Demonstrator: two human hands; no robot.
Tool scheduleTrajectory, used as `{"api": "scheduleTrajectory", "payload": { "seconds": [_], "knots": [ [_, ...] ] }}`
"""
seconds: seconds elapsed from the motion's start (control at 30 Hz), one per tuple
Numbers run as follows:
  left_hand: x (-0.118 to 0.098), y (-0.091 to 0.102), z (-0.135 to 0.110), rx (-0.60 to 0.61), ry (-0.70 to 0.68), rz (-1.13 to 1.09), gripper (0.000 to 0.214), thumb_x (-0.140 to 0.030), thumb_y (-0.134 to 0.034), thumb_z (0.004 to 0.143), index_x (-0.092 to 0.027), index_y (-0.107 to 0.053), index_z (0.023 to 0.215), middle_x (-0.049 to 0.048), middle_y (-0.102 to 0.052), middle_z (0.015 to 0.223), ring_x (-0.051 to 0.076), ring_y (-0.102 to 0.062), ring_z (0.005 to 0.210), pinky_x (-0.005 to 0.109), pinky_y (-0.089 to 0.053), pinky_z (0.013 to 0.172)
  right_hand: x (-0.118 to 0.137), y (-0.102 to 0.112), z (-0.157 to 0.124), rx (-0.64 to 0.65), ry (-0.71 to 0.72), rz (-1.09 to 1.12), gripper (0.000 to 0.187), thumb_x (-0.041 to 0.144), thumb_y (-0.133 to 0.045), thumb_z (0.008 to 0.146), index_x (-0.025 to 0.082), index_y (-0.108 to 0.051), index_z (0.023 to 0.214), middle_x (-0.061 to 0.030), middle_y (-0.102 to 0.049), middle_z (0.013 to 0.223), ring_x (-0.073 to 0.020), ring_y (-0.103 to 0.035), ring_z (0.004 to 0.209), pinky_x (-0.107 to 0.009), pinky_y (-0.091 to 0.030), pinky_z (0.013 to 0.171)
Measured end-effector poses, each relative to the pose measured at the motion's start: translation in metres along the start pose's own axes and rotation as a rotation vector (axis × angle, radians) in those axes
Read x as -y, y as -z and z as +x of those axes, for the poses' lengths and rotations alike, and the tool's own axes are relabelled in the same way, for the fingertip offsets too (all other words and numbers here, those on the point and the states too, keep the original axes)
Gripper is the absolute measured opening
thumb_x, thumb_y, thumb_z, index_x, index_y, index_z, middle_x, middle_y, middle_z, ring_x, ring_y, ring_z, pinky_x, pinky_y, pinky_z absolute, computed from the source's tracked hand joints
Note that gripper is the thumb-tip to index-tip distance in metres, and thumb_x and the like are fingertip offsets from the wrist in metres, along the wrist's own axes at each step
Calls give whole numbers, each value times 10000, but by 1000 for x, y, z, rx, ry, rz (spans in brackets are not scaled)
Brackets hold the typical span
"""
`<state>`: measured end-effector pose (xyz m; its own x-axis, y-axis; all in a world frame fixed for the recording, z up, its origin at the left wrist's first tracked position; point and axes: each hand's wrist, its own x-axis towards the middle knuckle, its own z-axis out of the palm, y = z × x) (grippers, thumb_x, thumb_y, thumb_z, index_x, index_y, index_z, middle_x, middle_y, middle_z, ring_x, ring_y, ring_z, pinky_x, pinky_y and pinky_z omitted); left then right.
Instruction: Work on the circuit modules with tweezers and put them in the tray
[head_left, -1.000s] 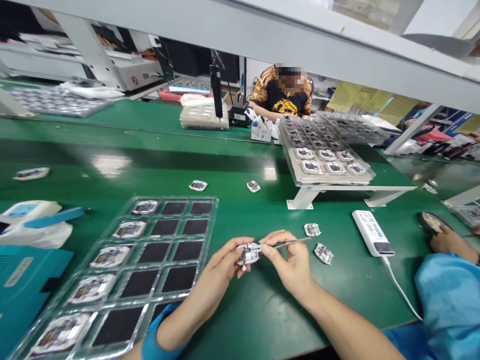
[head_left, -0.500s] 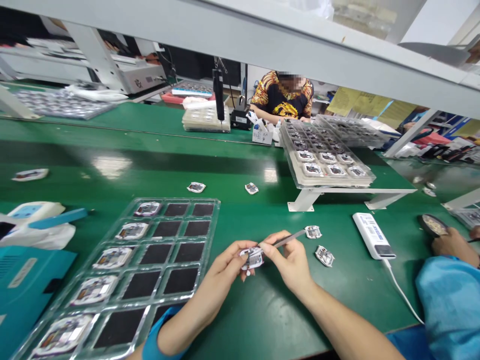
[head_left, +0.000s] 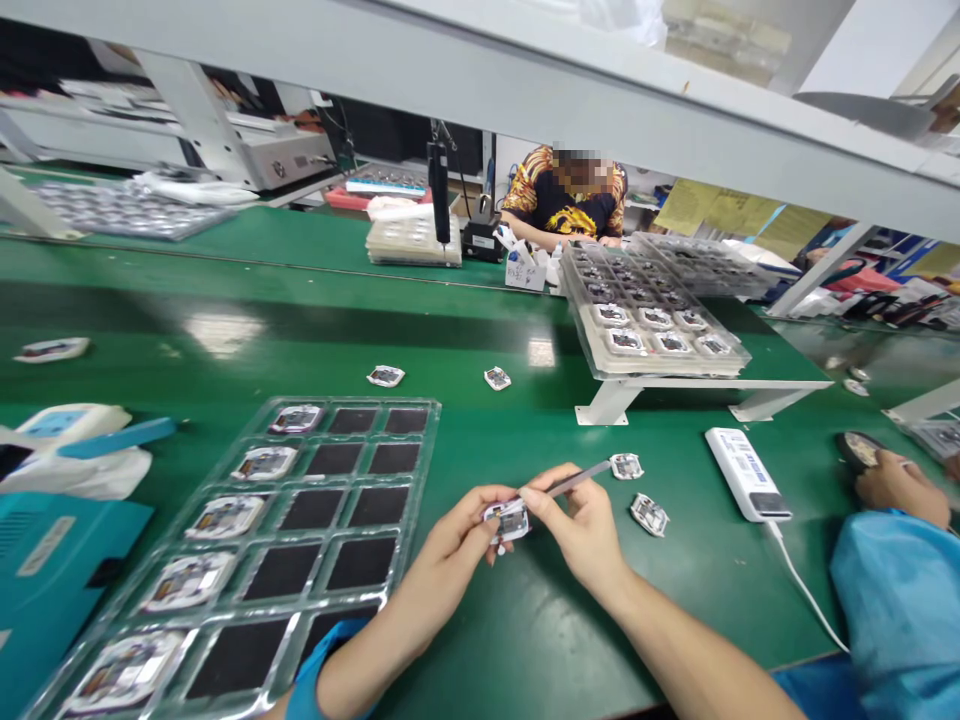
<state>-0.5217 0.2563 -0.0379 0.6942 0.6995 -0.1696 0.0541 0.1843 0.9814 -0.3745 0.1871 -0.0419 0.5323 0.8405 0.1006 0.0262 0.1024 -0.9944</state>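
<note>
My left hand (head_left: 469,530) pinches a small white-framed electronic module (head_left: 510,520) with a circuit board in it. My right hand (head_left: 581,530) holds slim metal tweezers (head_left: 577,479) between thumb and fingers, their tips over the module's upper edge; the fingers hide whether they touch it. To the right of my right hand lie two similar modules, one higher (head_left: 626,466) and one lower (head_left: 649,514). On the left is a clear plastic tray (head_left: 433,425) with modules in its left column and dark pads in its other compartments.
Two modules (head_left: 385,376) (head_left: 496,378) and one further left (head_left: 52,349) lie on the green strip behind. Stacked trays (head_left: 652,320) rest on a raised stand. At right lie a white power strip (head_left: 746,472) and a co-worker's hand (head_left: 900,487). Another person sits opposite.
The modules on the green strip behind have shifted slightly left. The module in my left hand has moved a little right and tilted, and my right hand has barely moved.
</note>
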Motion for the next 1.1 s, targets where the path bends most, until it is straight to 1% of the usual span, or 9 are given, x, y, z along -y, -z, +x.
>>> {"api": "scheduleTrajectory", "payload": {
  "seconds": [0.2,0.4,0.53,0.8,0.93,1.1],
  "knots": [
    [2,0,0,6,-18,33,275,-365,-550,861,-164,-633,1030,3,-633,758,167,-565,682,270,-443,606,0,0,-2,-3,24,-25,143,306,-761,773,188,-681,765,-6,-704,717,-163,-652,690,-274,-505,684],
    [0,1,-1,21,7,22,298,-349,-577,834,-162,-627,1061,5,-641,791,162,-569,685,269,-455,622,-1,1,0,13,-20,85,145,297,-779,760,193,-678,761,-4,-715,712,-157,-650,668,-269,-516,668],
    [0,2,-1,29,-1,27,285,-330,-581,833,-167,-630,1062,5,-639,792,159,-564,679,274,-458,630,-1,1,1,34,-39,105,155,305,-785,759,193,-679,750,-8,-716,702,-159,-651,656,-273,-515,661],
    [0,3,-1,53,-21,46,278,-327,-567,854,-170,-628,1074,10,-635,806,162,-567,692,277,-461,640,-3,0,0,25,-67,144,181,330,-807,744,196,-685,747,-15,-724,699,-166,-658,649,-284,-521,658],
    [-3,4,-1,63,-16,24,292,-327,-578,852,-165,-625,1090,8,-637,801,159,-566,693,273,-461,644,-5,0,-1,15,-51,138,174,332,-800,757,197,-690,753,-22,-732,721,-169,-664,675,-284,-519,668],
    [-8,5,-1,68,1,-33,306,-332,-606,846,-167,-623,1104,7,-645,794,157,-578,689,264,-462,626,-2,-1,-3,21,7,149,179,337,-794,767,198,-682,750,-28,-734,751,-176,-674,699,-294,-530,673]
  ]
}}
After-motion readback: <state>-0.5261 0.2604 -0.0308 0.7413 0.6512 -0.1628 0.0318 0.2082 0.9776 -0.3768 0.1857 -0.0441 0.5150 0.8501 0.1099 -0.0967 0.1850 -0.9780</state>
